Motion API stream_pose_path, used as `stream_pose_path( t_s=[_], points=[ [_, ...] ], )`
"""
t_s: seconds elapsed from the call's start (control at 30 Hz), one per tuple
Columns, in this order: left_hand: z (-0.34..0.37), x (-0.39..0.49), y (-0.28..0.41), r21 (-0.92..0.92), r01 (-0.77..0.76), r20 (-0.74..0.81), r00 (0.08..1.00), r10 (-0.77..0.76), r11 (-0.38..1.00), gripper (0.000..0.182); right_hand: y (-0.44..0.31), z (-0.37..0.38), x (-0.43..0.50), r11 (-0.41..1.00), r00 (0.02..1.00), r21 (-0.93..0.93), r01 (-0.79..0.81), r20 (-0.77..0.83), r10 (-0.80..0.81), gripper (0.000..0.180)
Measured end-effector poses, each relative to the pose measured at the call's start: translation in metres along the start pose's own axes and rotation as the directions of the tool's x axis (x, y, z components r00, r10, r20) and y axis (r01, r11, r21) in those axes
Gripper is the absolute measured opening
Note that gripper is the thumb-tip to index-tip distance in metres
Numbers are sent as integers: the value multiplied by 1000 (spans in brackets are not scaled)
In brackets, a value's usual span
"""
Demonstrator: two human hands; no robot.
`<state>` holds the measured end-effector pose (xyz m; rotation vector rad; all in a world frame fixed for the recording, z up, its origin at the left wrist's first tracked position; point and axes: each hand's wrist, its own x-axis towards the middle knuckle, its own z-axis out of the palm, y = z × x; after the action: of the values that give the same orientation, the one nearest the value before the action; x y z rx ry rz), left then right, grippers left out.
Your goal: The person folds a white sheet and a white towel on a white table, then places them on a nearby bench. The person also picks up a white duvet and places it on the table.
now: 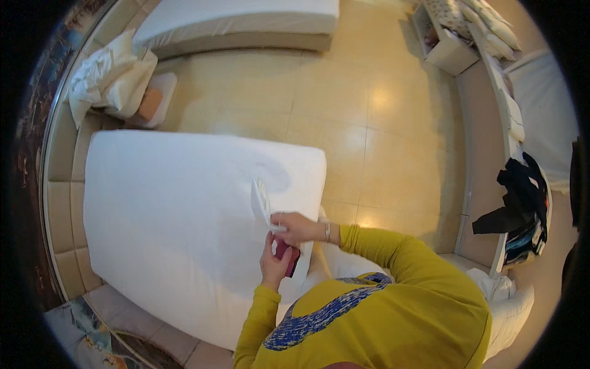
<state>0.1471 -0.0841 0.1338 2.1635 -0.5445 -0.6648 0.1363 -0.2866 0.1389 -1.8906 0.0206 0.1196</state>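
Observation:
My left hand (274,266) holds a small dark pink pack or box (290,259), with the thumb across its face. Close above it, my right hand (297,228) pinches a thin white sheet (260,198), either tissue or cloth. This sheet extends away from my fingers over the bed. Whether its lower end joins the pink item is hidden behind my fingers. Below both hands lies a mattress with a white fitted sheet (175,207), its surface mostly smooth.
Across the tiled floor (332,92) stands another white-covered bed (244,18). White pillows or bedding (110,78) rest beside an orange-brown box (150,104) at the padded headboard wall. Dark clothes (521,193) drape over a long cabinet on the right, with an open drawer (454,53) farther along.

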Motion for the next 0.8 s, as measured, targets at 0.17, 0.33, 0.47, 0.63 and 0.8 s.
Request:
stream_pose_path(
  t_s=[0.17,0.33,0.47,0.63,0.8],
  points=[
    [-30,-44,34,-301,-119,-117,989,87,946,80,-73,3,-56,990,997,122,77,-1,-77,31],
    [-90,-87,45,-340,-203,-104,979,178,918,85,-135,-3,-94,980,986,177,87,127,-111,26],
    [-125,-96,50,-414,-68,86,990,113,908,91,-180,-15,-139,942,953,273,195,174,-248,23],
    [-133,-95,74,-439,-129,354,885,303,889,52,-216,-20,-189,904,949,390,174,180,-260,22],
    [-114,-104,85,-536,328,641,758,121,778,37,-223,-29,-232,903,981,396,166,27,-192,21]
  ],
)
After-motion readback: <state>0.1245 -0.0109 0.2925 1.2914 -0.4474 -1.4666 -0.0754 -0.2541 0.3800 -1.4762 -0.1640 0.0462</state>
